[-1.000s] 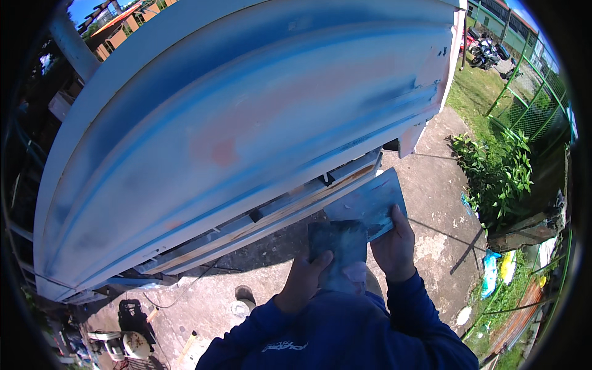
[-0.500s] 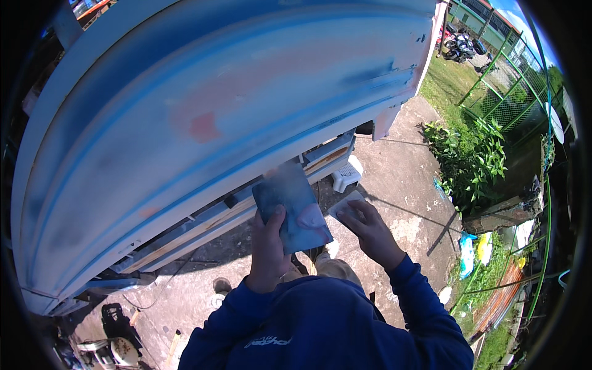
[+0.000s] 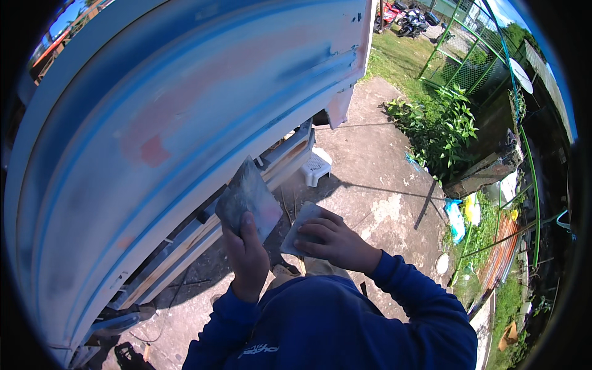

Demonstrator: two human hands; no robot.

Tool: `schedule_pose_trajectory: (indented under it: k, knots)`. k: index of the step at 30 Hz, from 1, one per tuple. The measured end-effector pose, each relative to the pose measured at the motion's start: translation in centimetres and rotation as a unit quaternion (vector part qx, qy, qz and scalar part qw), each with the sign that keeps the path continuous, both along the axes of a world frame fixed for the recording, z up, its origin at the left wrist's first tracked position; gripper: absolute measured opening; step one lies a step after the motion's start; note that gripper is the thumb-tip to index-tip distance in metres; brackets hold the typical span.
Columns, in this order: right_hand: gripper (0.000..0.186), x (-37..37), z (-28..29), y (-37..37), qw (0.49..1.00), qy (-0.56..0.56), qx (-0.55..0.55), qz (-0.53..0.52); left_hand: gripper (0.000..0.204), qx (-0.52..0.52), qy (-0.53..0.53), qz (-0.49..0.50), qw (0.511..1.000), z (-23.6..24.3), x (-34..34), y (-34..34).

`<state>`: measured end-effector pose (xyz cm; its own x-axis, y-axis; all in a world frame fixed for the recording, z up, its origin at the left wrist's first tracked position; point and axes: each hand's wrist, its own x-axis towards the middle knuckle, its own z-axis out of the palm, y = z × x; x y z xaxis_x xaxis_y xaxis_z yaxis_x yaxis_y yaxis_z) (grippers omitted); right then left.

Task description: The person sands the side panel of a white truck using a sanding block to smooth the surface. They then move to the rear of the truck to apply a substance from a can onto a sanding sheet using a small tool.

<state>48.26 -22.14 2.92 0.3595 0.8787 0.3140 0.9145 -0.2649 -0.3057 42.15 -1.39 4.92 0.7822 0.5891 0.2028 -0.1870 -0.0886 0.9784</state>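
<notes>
My left hand [image 3: 248, 262] grips a flat, dark grey-blue mixing board [image 3: 243, 194] by its lower edge, thumb on top. The board is tilted, and a pinkish smear of filler [image 3: 267, 213] shows on its right part. In my right hand [image 3: 333, 240] is a thin grey rectangular spreader [image 3: 303, 223], fingers pressed on its face. The spreader is right of the board, apart from it. Beyond both hands curves a large white and blue boat hull [image 3: 203, 80] with pink patches [image 3: 154, 151] on its side.
Wooden beams [image 3: 179, 256] run beneath the hull. A white plastic stool [image 3: 317, 166] stands on the concrete floor [image 3: 382, 179] beyond my hands. To the right are a leafy bush [image 3: 441, 126], a green mesh fence [image 3: 472, 46] and a rusty corrugated sheet [image 3: 498, 253].
The view has shifted right, so the hull sits further left. The board has tilted up and moved left. My right hand has turned and drawn the spreader away from the board's pink filler.
</notes>
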Motion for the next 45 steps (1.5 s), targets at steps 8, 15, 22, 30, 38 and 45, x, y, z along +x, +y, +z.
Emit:
schedule_pose_trajectory:
  k: [8,15,22,30,38,45]
  knots:
    - [0.053,-2.2,2.0,1.5,0.985,0.070,0.154,-0.031,0.039,-0.377,0.018,-0.086,0.922,-0.8,-0.2,-0.3]
    - [0.046,0.4,2.6,-2.0,0.987,-0.109,0.027,-0.112,0.041,-0.287,0.045,-0.091,0.953,-0.1,-1.3,-0.2]
    - [0.047,-0.3,4.1,-1.0,0.990,-0.125,0.046,-0.050,0.040,-0.162,0.049,-0.072,0.983,0.0,-1.5,-0.6]
    - [0.033,-0.2,3.4,-1.3,0.993,-0.092,0.043,-0.053,0.042,0.007,0.087,-0.203,0.975,-0.3,-1.2,-0.8]
    - [0.043,-2.3,2.7,-2.1,0.995,0.010,0.076,-0.060,0.041,0.000,-0.005,-0.054,0.999,-0.2,-0.1,-1.1]
    - [0.058,-1.4,0.7,-1.1,0.986,0.074,0.116,-0.100,0.041,-0.382,0.048,-0.130,0.914,0.2,0.3,-1.1]
